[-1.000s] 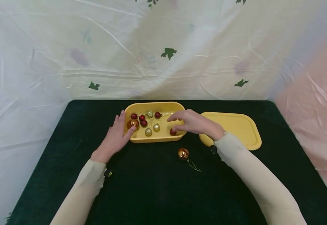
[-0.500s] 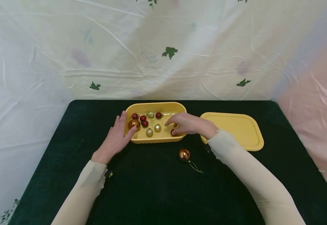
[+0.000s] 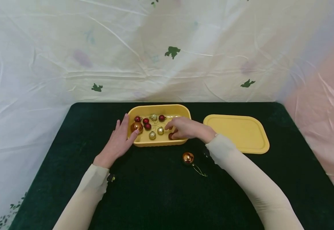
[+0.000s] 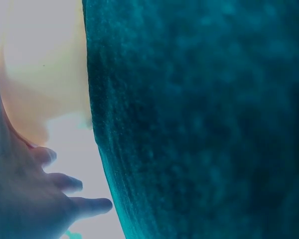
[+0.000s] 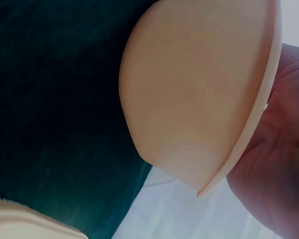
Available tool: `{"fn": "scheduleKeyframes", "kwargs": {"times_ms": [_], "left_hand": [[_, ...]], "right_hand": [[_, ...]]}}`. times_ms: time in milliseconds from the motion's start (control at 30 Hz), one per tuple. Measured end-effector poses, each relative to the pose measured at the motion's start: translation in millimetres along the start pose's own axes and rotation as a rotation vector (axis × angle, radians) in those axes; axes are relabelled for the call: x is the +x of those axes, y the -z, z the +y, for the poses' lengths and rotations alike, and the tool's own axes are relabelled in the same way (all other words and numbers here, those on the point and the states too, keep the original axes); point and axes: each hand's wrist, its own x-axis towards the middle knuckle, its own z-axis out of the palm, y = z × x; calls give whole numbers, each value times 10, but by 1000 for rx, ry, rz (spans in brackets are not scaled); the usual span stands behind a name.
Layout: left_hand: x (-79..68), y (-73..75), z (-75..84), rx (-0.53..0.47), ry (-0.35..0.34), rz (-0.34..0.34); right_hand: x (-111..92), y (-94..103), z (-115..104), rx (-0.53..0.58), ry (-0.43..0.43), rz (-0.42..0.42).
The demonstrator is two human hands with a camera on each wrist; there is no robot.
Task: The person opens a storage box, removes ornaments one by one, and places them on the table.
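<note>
A yellow plastic container (image 3: pixel 181 110) holds several small red and gold baubles and a larger copper bauble (image 3: pixel 136 127). My left hand (image 3: pixel 116 140) lies along its left end, fingers straight outside the wall and thumb over the rim beside the copper bauble. My right hand (image 3: pixel 188 128) reaches over the right end, fingers bent above the container floor. Its thumb touches a small red bauble (image 3: pixel 170 136) near the front wall, with the index fingertip apart from it. In the right wrist view the container's wall (image 5: pixel 194 84) hides the fingertips of my right hand (image 5: pixel 279 149).
A yellow lid (image 3: pixel 239 131) lies flat on the dark green table (image 3: pixel 155 191), right of the container. Another copper bauble (image 3: pixel 188 157) with a gold loop sits in front of the container. Pale printed cloth (image 3: pixel 167 73) hangs behind the table.
My right hand has moved left and deeper into the container, and the red bauble by its thumb has shifted left. My left hand has stayed at the container's left end.
</note>
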Motion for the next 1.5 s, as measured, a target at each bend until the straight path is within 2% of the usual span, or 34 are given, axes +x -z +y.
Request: {"fn": "scheduleKeyframes", "kwargs": {"times_ms": [167, 433, 700, 1033, 1267, 1500], "left_hand": [[-3, 11, -11, -3, 7, -1], [-9, 16, -14, -8, 16, -4], [-16, 18, -14, -6, 17, -3], [-6, 18, -16, -7, 10, -1], [8, 17, -17, -11, 8, -5], [21, 28, -11, -7, 7, -9]], "right_hand": [[8, 4, -7, 88, -15, -12], [63, -30, 2, 67, 41, -15], [115, -76, -24, -3, 33, 28], [175, -128, -4, 5, 8, 43], [89, -77, -6, 60, 9, 113], [-100, 0, -24, 171, 34, 244]]}}
